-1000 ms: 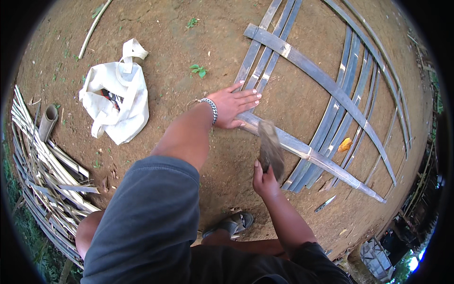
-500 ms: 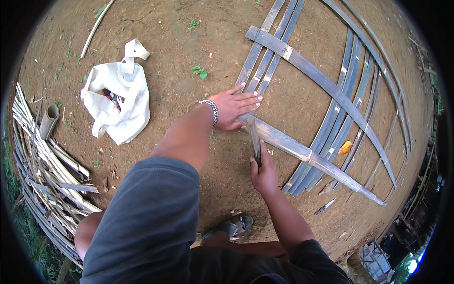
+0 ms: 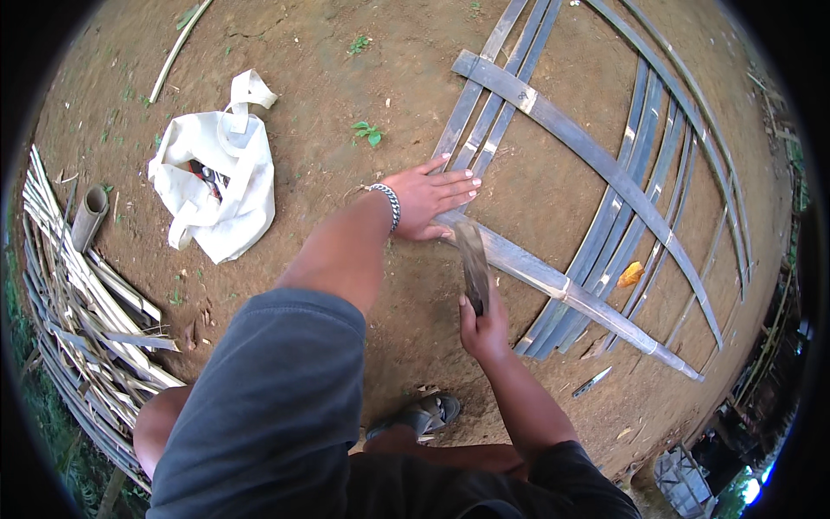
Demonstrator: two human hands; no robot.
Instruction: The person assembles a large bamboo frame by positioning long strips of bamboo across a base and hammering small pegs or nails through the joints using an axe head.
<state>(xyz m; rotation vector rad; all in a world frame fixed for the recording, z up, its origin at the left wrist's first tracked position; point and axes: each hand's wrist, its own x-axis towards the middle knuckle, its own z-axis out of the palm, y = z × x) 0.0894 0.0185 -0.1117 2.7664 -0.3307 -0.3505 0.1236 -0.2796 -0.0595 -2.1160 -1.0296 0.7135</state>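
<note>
My left hand (image 3: 425,201) lies flat with fingers spread, over the lower ends of three narrow dark bamboo strips (image 3: 487,112) and by the upper end of a wide split bamboo slat (image 3: 532,270). A bracelet circles that wrist. My right hand (image 3: 486,329) is closed round the lower end of a short, flat greyish-brown bar (image 3: 471,258); I cannot tell whether it is wood or metal. The bar's far end is over the wide slat, close to my left thumb; whether they touch is unclear. A second wide bamboo slat (image 3: 575,134) crosses the strips farther out.
More bamboo strips (image 3: 640,156) lie crossed at right. A small knife (image 3: 592,381) and an orange-yellow scrap (image 3: 631,274) are on the soil. At left sit a white bag (image 3: 251,208) with tools inside, a hollow bamboo piece (image 3: 89,221) and a pile of split bamboo (image 3: 95,316).
The bar in my right hand has tilted, so more of its broad side shows. My right hand has shifted slightly; my left hand stays in place.
</note>
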